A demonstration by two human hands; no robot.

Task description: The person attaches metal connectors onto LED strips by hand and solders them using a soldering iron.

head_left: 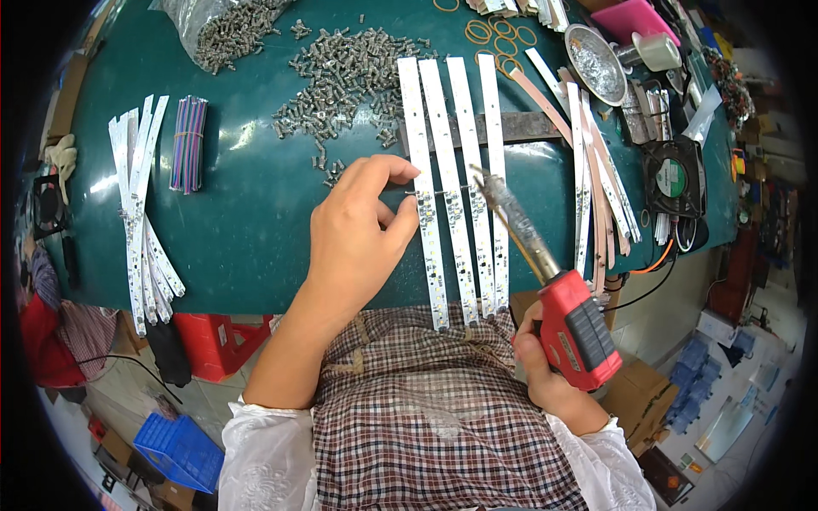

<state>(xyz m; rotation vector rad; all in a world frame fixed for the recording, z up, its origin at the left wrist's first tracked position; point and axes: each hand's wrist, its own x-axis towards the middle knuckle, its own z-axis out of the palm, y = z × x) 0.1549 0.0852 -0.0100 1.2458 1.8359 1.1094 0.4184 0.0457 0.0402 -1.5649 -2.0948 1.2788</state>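
Observation:
Four white LED strip boards (434,255) lie side by side at the table's front edge, their near ends jutting past it. My left hand (362,221) is at the left edge of the leftmost board, thumb and forefinger curled toward each other. A tiny dark piece shows by the fingertips, too small to name. In my right hand (545,366) is a red and black soldering gun (575,332). Its metal barrel slants up and left, and the tip is over the rightmost boards near mid-length; contact cannot be made out. A dark flat bar (528,128) lies under the boards.
Small metal parts (341,77) lie heaped at the back, beside a plastic bag (213,34) of more. Left are bundled wires (188,145) and stacked strips (141,221). Right are more strips (596,170), a metal dish (595,64), a fan (675,179) and rubber bands (479,32).

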